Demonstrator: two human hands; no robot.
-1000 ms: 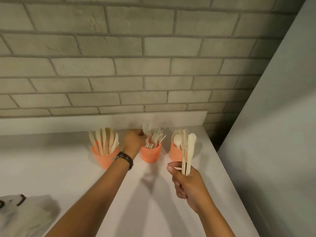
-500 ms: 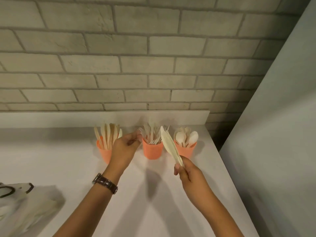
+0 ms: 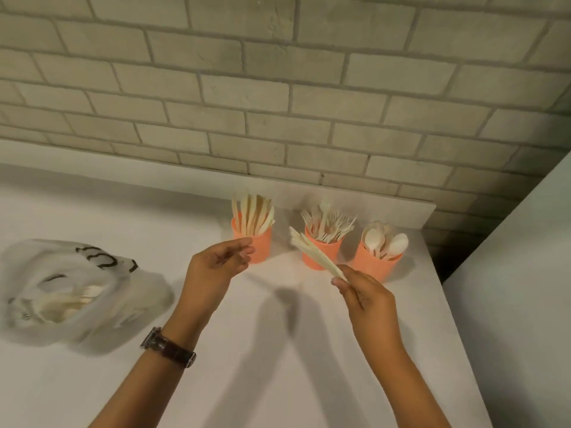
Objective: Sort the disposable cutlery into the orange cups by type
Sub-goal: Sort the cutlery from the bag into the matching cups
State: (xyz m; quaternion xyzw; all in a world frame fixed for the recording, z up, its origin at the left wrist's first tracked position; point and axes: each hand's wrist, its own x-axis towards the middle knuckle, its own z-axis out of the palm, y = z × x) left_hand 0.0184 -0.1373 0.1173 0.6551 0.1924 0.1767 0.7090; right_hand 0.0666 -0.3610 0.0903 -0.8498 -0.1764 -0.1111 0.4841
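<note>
At centre frame the right hand [image 3: 367, 291] pinches the lower end of a pale cutlery bundle [image 3: 312, 253] between thumb and fingers. The bundle slants up-left in front of the fork cup [image 3: 323, 257]. The left hand [image 3: 213, 267], fingers loosely spread and empty, hovers beside the knife cup [image 3: 259, 247].

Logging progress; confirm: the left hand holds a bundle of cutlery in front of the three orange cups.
Wrong hand: the head view shows the right hand holds the bundle of cutlery in front of the three orange cups; the left hand is empty.
</note>
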